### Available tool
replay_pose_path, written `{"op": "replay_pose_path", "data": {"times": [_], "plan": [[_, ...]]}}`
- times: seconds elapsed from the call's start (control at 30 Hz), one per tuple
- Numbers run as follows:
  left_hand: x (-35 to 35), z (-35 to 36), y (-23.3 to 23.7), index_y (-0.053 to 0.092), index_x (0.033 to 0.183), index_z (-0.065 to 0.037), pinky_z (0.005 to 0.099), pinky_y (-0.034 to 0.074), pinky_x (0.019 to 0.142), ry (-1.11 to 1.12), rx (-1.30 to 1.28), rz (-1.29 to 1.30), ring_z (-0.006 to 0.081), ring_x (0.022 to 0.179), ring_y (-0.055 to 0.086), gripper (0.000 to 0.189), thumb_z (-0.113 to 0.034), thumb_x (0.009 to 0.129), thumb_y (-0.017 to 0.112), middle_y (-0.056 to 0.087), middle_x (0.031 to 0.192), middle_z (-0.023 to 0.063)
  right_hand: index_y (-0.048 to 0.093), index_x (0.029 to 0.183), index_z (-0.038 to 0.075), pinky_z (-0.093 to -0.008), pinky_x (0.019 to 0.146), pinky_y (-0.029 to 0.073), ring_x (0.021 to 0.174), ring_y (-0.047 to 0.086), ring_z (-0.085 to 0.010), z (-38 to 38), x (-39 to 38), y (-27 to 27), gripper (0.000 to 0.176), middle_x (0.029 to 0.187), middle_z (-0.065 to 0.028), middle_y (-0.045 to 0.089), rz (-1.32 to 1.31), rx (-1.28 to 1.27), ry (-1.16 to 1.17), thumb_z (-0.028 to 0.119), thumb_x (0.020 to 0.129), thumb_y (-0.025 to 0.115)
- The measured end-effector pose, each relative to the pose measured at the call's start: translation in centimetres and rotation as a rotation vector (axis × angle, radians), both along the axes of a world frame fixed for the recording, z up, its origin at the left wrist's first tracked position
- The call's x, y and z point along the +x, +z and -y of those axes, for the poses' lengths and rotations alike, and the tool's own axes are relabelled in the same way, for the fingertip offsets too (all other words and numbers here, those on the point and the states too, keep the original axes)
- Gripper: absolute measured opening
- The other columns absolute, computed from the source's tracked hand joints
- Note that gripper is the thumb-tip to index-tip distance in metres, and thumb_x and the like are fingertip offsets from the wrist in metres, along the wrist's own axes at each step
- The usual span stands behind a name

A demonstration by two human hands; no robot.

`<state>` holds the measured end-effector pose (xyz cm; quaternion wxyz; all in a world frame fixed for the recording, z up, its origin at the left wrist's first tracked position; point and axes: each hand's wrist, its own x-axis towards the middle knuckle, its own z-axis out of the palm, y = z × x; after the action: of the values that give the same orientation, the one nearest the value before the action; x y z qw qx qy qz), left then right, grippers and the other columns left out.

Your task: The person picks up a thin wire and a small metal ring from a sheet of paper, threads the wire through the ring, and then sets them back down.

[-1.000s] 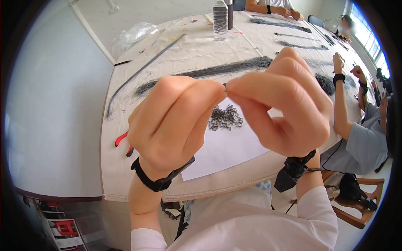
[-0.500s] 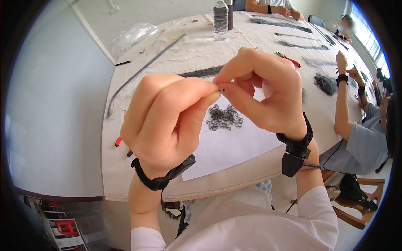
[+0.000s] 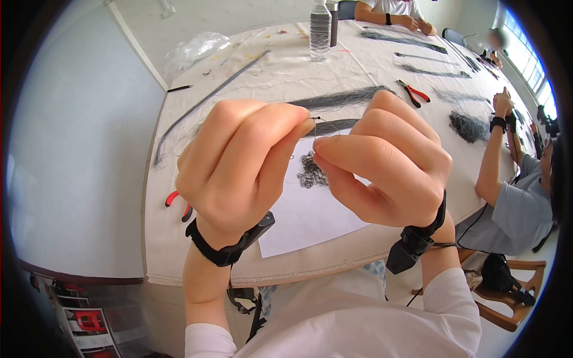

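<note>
My left hand (image 3: pixel 248 158) is closed in a pinch on a thin dark rod (image 3: pixel 317 118), whose short end pokes out past the fingertips. My right hand (image 3: pixel 385 158), a little lower and to the right, pinches a fine wire (image 3: pixel 315 130) that runs up toward the rod. Whether the wire is wound on the rod is too small to tell. Below the hands, a heap of small dark wire loops (image 3: pixel 310 173) lies on a sheet of white paper (image 3: pixel 292 224), partly covered by my right hand. Behind the hands lie bundles of dark wire (image 3: pixel 343 97).
Red-handled pliers (image 3: pixel 413 93) lie at the back right, with another red handle (image 3: pixel 172 198) by my left wrist. A water bottle (image 3: pixel 320 33) stands at the back beside a dark flask (image 3: pixel 333 24). Co-workers sit at the right and far side, near more wire bundles (image 3: pixel 403 42).
My right hand has moved down and slightly right, away from the left fingertips, and turned its back up. A thin strand now shows between the hands. My left hand stays nearly in place.
</note>
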<state>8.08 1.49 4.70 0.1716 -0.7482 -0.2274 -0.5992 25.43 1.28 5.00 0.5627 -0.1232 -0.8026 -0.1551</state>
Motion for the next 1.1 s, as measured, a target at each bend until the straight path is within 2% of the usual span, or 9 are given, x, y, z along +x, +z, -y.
{"op": "replay_pose_path", "data": {"times": [0.27,0.33,0.47,0.57,0.67,0.7,0.77,0.9,1.1], "plan": [[-0.3,-0.1,0.4,0.068,0.079,-0.002,0.0222,0.040,0.047,-0.014,-0.002,-0.108,0.0138,0.057,0.054,0.012,0.006,0.072,0.072,0.062,0.074,0.0061,0.069,0.081,0.003,-0.0253,0.045,0.030,0.054,0.042,-0.0159,0.3,1.2,0.9,0.033,0.063,-0.0019,0.048,0.090,0.124,-0.110,-0.002,0.050,0.077],[-0.2,-0.4,0.5,0.065,0.078,0.000,0.0255,0.044,0.044,-0.079,0.059,-0.131,0.0174,0.055,0.057,0.020,0.005,0.062,0.076,0.058,0.070,0.0065,0.070,0.083,0.003,-0.0255,0.046,0.030,0.054,0.042,-0.0153,0.2,1.4,1.0,0.034,0.063,-0.0015,0.048,0.098,0.130,-0.132,0.001,0.050,0.078],[0.1,-0.1,0.5,0.065,0.078,0.000,0.0259,0.043,0.044,-0.086,0.050,-0.140,0.0176,0.055,0.056,0.021,0.004,0.061,0.076,0.057,0.069,0.0061,0.070,0.084,0.003,-0.0253,0.046,0.030,0.055,0.042,-0.0153,-0.5,1.8,1.1,0.034,0.063,-0.0016,0.049,0.095,0.159,-0.130,0.001,0.052,0.078],[0.0,0.3,0.4,0.065,0.077,-0.001,0.0259,0.044,0.044,-0.090,0.008,-0.158,0.0177,0.054,0.056,0.021,0.004,0.061,0.076,0.057,0.069,0.0057,0.070,0.085,0.002,-0.0252,0.046,0.030,0.053,0.042,-0.0149,-0.8,1.9,1.0,0.030,0.063,-0.0014,0.050,0.063,0.096,-0.107,-0.003,0.056,0.077],[0.0,0.6,0.4,0.068,0.078,-0.002,0.0241,0.042,0.046,-0.084,-0.013,-0.178,0.0172,0.056,0.057,0.019,0.006,0.063,0.076,0.062,0.072,0.0067,0.069,0.086,0.001,-0.0217,0.046,0.027,0.051,0.039,-0.0091,-0.5,1.7,0.9,0.021,0.063,-0.0011,0.054,0.014,-0.146,-0.104,-0.009,0.068,0.071],[0.1,0.6,0.3,0.069,0.078,-0.002,0.0241,0.041,0.046,-0.090,-0.002,-0.166,0.0170,0.057,0.057,0.018,0.006,0.064,0.077,0.062,0.073,0.0067,0.069,0.086,0.001,-0.0217,0.046,0.027,0.051,0.039,-0.0091,-0.3,1.6,0.9,0.021,0.063,-0.0011,0.054,0.014,-0.147,-0.104,-0.009,0.068,0.071],[0.3,0.7,0.2,0.069,0.078,-0.002,0.0241,0.041,0.045,-0.095,0.011,-0.154,0.0169,0.057,0.057,0.017,0.005,0.065,0.077,0.063,0.073,0.0067,0.068,0.087,0.001,-0.0198,0.047,0.026,0.052,0.039,-0.0063,-0.3,1.4,1.1,0.020,0.065,-0.0007,0.056,-0.028,-0.404,0.004,-0.010,0.070,0.071],[0.6,0.8,-0.1,0.067,0.082,-0.001,0.0234,0.040,0.047,-0.094,0.024,-0.061,0.0161,0.060,0.056,0.013,0.004,0.072,0.075,0.063,0.073,0.0069,0.066,0.087,0.000,-0.0203,0.048,0.025,0.053,0.039,-0.0046,-0.8,1.2,0.2,0.019,0.067,-0.0001,0.055,-0.103,-0.565,0.149,-0.010,0.071,0.069],[0.2,1.0,0.0,0.066,0.086,0.000,0.0230,0.039,0.048,-0.040,0.071,0.008,0.0149,0.063,0.055,0.009,0.001,0.079,0.072,0.063,0.077,0.0059,0.065,0.083,0.000,-0.0225,0.046,0.025,0.050,0.037,-0.0068,-0.6,0.6,0.2,0.020,0.062,-0.0011,0.051,-0.028,-0.474,0.216,-0.011,0.067,0.066]]}}
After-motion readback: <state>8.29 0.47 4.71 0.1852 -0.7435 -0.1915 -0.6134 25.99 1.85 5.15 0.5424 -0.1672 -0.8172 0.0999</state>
